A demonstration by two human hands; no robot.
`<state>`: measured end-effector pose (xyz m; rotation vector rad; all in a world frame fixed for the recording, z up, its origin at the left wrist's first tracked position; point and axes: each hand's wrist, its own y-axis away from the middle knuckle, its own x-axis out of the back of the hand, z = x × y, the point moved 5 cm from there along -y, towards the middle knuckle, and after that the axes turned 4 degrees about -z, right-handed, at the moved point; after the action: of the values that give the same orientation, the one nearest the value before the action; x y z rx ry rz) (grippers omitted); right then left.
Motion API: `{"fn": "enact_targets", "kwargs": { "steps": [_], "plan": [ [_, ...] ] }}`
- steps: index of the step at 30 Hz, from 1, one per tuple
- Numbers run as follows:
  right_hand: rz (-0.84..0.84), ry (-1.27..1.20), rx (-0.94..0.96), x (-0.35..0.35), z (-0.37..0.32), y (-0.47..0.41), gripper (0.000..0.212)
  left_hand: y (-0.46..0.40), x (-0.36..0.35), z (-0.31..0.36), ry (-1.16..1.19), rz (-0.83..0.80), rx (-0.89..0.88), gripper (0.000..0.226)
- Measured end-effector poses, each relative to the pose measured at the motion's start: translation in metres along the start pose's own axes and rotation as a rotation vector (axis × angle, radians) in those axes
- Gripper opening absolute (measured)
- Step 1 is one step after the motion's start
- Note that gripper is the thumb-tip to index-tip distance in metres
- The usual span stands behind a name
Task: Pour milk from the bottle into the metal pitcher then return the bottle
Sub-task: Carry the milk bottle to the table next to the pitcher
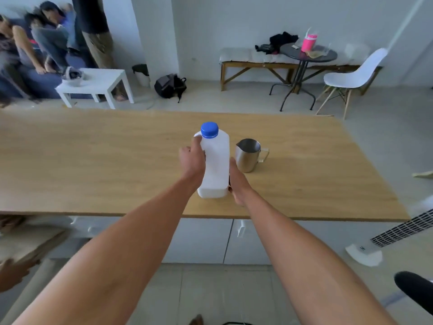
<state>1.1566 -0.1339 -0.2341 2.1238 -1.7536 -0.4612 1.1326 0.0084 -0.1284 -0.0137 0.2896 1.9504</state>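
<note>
A white plastic milk bottle [215,165] with a blue cap [209,129] stands upright on the wooden table [93,160], near its front edge. My left hand [192,158] grips the bottle's left side near the shoulder. My right hand [236,181] holds its lower right side by the base. The cap is on. Just right of the bottle stands the metal pitcher [248,154], upright, spout to the left, handle to the right; I see no milk in it.
White cabinet fronts [203,240] sit under the table's front edge. Beyond the table are a low white side table [98,83], a backpack [169,85], a bench [257,59], a round black table [307,55], a white chair [351,76] and several seated people [35,43] at far left.
</note>
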Motion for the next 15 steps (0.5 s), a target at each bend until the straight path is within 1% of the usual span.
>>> {"fn": "enact_targets", "kwargs": {
  "steps": [7,10,15],
  "plan": [
    [0.032,-0.015,-0.016,0.005,0.009,-0.043,0.058,-0.029,-0.01,-0.019,-0.031,-0.02,0.0,0.059],
    [0.006,-0.01,-0.008,0.008,0.01,-0.056,0.062,-0.039,-0.012,-0.02,-0.042,-0.013,0.001,0.06],
    [-0.04,-0.035,0.02,0.01,0.009,-0.067,0.059,-0.047,-0.02,-0.025,-0.033,-0.044,-0.015,0.058]
  ]
}}
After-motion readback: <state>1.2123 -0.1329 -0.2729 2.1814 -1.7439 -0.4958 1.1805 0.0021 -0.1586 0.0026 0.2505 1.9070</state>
